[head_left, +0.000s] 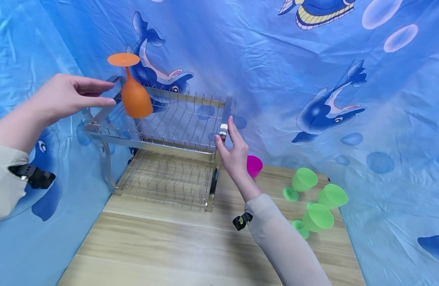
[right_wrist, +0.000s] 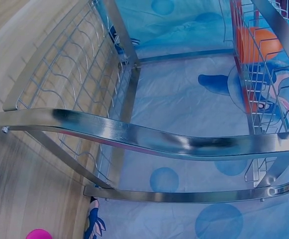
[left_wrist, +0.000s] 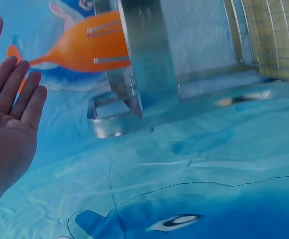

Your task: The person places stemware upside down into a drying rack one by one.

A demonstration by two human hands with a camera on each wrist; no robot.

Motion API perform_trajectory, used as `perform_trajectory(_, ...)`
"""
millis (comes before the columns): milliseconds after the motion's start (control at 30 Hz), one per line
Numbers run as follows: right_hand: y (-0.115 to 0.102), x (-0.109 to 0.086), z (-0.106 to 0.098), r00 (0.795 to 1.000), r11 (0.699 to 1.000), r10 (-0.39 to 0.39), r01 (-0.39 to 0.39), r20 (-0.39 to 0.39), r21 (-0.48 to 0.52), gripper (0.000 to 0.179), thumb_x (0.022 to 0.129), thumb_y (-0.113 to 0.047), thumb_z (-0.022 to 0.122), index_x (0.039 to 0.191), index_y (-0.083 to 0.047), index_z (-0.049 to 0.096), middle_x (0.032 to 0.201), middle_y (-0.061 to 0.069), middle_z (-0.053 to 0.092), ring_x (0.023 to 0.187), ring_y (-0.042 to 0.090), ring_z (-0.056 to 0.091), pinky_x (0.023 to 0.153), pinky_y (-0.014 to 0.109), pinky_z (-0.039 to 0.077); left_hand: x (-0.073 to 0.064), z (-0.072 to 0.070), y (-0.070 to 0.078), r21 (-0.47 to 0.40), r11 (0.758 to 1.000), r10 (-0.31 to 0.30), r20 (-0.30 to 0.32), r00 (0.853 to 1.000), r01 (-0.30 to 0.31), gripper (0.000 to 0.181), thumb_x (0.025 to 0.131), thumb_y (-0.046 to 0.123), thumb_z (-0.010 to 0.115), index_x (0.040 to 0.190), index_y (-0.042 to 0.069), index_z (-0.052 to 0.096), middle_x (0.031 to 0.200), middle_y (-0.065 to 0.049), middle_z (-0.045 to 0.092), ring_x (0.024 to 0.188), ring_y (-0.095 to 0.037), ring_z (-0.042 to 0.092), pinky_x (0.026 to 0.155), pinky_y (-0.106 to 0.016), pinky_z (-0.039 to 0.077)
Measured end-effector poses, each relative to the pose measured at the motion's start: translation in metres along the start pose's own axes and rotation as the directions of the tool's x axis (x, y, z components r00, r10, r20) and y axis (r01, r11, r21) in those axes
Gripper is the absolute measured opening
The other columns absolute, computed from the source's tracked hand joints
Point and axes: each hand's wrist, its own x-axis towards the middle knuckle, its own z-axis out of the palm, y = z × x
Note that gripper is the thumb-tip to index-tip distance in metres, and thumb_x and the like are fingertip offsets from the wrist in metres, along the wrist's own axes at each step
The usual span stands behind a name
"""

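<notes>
An orange plastic goblet (head_left: pixel 135 99) stands upside down, its foot uppermost, at the left end of the upper tier of a two-tier metal dish rack (head_left: pixel 162 148). My left hand (head_left: pixel 67 97) is just left of the goblet, thumb and fingers extended towards its bowl. In the left wrist view that hand (left_wrist: pixel 10 124) shows its palm with nothing in it. At the rack's right end, my right hand (head_left: pixel 237 153) holds the upper side frame between thumb and fingers. The lower tier's wire rows (head_left: pixel 169 178) hold nothing.
Three green goblets (head_left: pixel 317 217) stand on the wooden table (head_left: pixel 162 246) at the right. A magenta cup (head_left: pixel 254 166) sits behind my right forearm, partly hidden. A blue curtain (head_left: pixel 269 79) printed with dolphins hangs close behind the rack and at both sides.
</notes>
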Motion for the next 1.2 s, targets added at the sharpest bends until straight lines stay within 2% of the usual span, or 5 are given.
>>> perform_trajectory(200,0.001,0.0,-0.003,1.0,1.0,0.011,-0.011,0.014,-0.006,0.067,0.103,-0.017,0.073,0.16,0.0,0.044,0.164,0.015,0.045,0.149,0.029,0.048,0.122,0.039,0.042,-0.028,0.015,0.011,-0.004,1.0,0.029,-0.001,1.0,-0.029,0.066,0.097,0.046,0.08,0.156,0.03,0.057,0.167,-0.016,0.044,0.15,-0.027,0.048,0.087,-0.002,0.048)
perform_trajectory(400,-0.001,0.001,-0.004,0.998,0.999,0.038,-0.037,0.05,-0.019,0.069,0.103,-0.018,0.073,0.162,-0.001,0.041,0.165,0.014,0.043,0.151,0.029,0.046,0.123,0.038,0.04,-0.053,0.032,0.015,-0.01,0.997,0.072,0.027,0.997,-0.071,0.063,0.096,0.04,0.082,0.154,0.029,0.06,0.163,-0.012,0.051,0.126,0.011,0.054,0.08,0.001,0.045)
perform_trajectory(600,0.0,0.001,-0.013,0.995,0.999,0.035,-0.032,0.09,-0.03,0.074,0.102,-0.02,0.076,0.164,-0.002,0.039,0.167,0.014,0.041,0.154,0.028,0.042,0.126,0.036,0.036,-0.076,0.054,0.021,0.004,0.994,0.112,0.048,0.993,-0.112,0.059,0.095,0.034,0.085,0.15,0.029,0.064,0.151,-0.003,0.063,0.116,0.021,0.048,0.082,0.001,0.045)
perform_trajectory(800,0.004,0.003,-0.035,0.992,0.998,0.019,-0.011,0.127,-0.061,0.079,0.101,-0.022,0.077,0.164,-0.001,0.035,0.169,0.016,0.038,0.155,0.034,0.041,0.128,0.037,0.031,-0.095,0.078,0.024,-0.035,0.979,0.205,0.059,0.977,-0.203,0.056,0.092,0.025,0.088,0.144,0.026,0.07,0.136,0.023,0.067,0.119,0.018,0.053,0.089,0.001,0.044)
perform_trajectory(1200,0.024,-0.004,-0.088,0.968,0.979,0.089,-0.041,0.236,-0.2,0.082,0.1,-0.022,0.079,0.166,-0.004,0.034,0.17,0.014,0.037,0.157,0.032,0.037,0.13,0.046,0.029,-0.107,0.126,0.031,-0.109,0.937,0.346,0.176,0.922,-0.331,0.06,0.089,0.023,0.091,0.145,0.023,0.069,0.143,-0.004,0.069,0.134,-0.025,0.063,0.095,-0.006,0.047)
